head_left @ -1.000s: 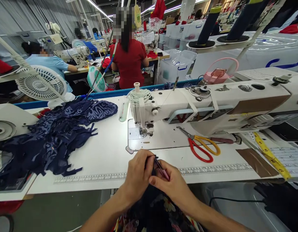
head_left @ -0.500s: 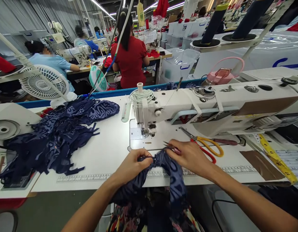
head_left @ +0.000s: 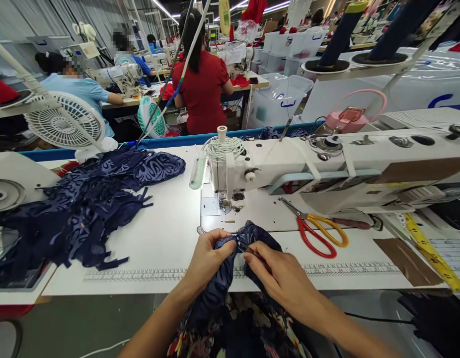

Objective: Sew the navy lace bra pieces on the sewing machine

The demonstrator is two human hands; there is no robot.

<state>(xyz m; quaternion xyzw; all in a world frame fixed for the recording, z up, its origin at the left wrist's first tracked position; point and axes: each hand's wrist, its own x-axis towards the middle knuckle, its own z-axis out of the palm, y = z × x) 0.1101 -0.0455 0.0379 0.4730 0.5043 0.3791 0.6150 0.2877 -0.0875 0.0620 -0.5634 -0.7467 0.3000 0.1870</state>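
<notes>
In the head view, both hands are close together: the left hand (head_left: 211,256) pinches the navy fabric (head_left: 223,271) at the near edge of the white table (head_left: 159,238), and the right hand (head_left: 276,271) grips a small tool against it. Far away, a person in red (head_left: 203,89) sits.

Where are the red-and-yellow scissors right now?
Right of centre in the head view, the scissors lie by the sewing machine, just beyond the right hand.

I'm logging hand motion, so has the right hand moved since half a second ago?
Yes: the right hand has moved left and closer to the person's body, judged against the scissors, which it partly hid then.
</notes>
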